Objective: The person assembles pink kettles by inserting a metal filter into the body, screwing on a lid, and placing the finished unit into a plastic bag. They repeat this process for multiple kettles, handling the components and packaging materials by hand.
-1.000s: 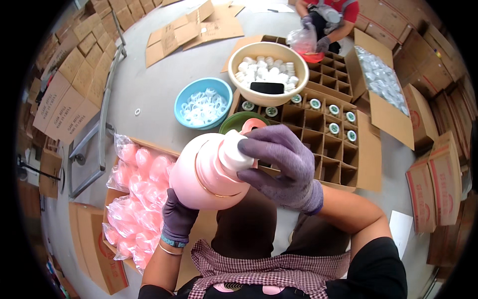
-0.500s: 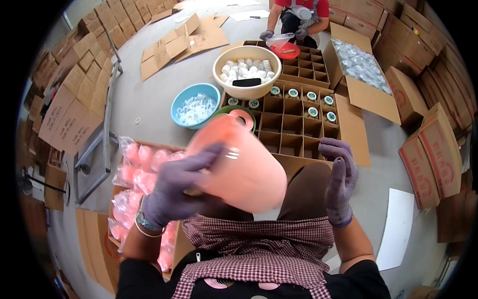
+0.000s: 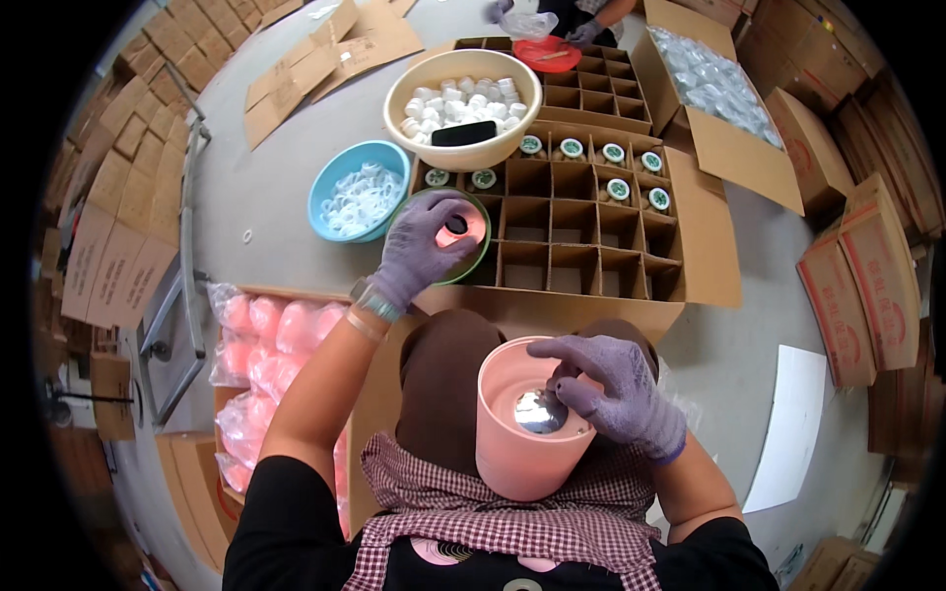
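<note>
On my lap stands a pink plastic pot-shaped container [image 3: 522,453], tilted slightly, with a shiny silvery disc [image 3: 540,412] inside it. My right hand [image 3: 621,399], in a purple-grey knit glove, bends over the container's right rim; its index finger lies along the rim and the other fingers curl inside. My left hand [image 3: 426,246], gloved the same way, reaches forward to a green bowl [image 3: 479,258]. Its fingers curl around a pink ring-shaped piece [image 3: 471,223] with a dark centre, in that bowl. The palm side of the left hand is hidden.
A blue basin [image 3: 320,202] of white rings and a cream basin [image 3: 394,108] of white caps stand ahead. A divided carton [image 3: 581,307] holds several lidded jars. Bagged pink parts [image 3: 266,369] fill a box at left. Another person's gloved hand [image 3: 585,33] works at the far side.
The pink container has come down onto my lap. My left hand has let go of it and moved forward to the green bowl. My right hand has moved left onto the container's rim.
</note>
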{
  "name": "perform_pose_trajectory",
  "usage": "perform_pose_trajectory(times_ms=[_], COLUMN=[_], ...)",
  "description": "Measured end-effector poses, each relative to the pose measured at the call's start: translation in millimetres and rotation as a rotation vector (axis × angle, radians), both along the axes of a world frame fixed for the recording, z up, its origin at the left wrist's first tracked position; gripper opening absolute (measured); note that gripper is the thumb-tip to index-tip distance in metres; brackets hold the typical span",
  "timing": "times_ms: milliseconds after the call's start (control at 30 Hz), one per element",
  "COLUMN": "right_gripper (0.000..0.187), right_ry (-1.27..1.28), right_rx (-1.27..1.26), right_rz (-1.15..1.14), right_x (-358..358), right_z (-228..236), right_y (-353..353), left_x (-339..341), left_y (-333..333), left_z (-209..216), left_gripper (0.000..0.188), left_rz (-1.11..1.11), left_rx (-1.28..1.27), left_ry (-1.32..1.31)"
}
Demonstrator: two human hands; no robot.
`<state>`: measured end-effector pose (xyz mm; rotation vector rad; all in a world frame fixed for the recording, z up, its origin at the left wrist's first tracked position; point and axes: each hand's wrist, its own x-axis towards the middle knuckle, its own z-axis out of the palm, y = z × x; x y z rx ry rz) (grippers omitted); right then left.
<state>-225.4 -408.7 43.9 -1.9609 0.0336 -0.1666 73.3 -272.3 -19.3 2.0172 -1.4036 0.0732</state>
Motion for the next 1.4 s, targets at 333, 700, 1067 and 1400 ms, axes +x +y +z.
perform_pose_trajectory(times_ms=[333,700,1067,1400], right_gripper=[0.058,0.069,0.066,0.047], right_ry=[-0.053,-0.688,-0.825,-0.522], right_rx=[0.131,-0.660,-0.615,-0.320], right_rz=[-0.006,-0.345,-0.272,-0.205], right_x=[3.1,88.6,37.5,47.0], right_z=[22.0,35.8,73.7,81.5], right_y=[-9.4,-14.1,22.7,55.7], left_x=[85.3,-133.9,-186.3,-199.5], left_y=[-55.2,24.4,70.8,98.2], left_z=[-145.5,112.0,158.7,152.8], left_gripper=[0.052,0.066,0.103,0.089], left_rz=[0.154,-0.256,-0.238,-0.210], left_rx=[0.517,-0.621,-0.348,-0.471], left_ry=[0.030,1.460,1.336,1.155])
